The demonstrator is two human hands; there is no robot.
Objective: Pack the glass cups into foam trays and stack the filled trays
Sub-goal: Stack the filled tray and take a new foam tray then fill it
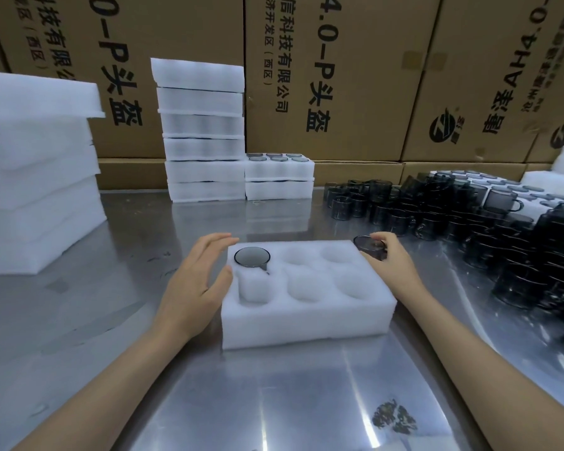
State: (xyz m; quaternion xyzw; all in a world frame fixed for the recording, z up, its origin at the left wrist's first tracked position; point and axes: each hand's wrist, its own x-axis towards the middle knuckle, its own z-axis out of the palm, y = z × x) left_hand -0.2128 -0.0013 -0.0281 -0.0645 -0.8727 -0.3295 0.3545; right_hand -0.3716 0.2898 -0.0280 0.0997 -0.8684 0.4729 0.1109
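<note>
A white foam tray (306, 323) with six round pockets lies on the steel table in front of me. One smoky glass cup (252, 257) sits in its far left pocket; the other pockets hold nothing. My left hand (196, 281) rests open against the tray's left side, fingers straight. At the tray's far right corner my right hand (392, 260) grips a second dark glass cup (368, 246) from above. Many loose dark cups (437, 209) crowd the table on the right.
At the back stand a tall stack of filled foam trays (202, 131) and a shorter two-tray stack (279, 180) showing cups on top. A pile of foam sheets or trays (36, 177) fills the left. Cardboard boxes (339, 76) wall the rear.
</note>
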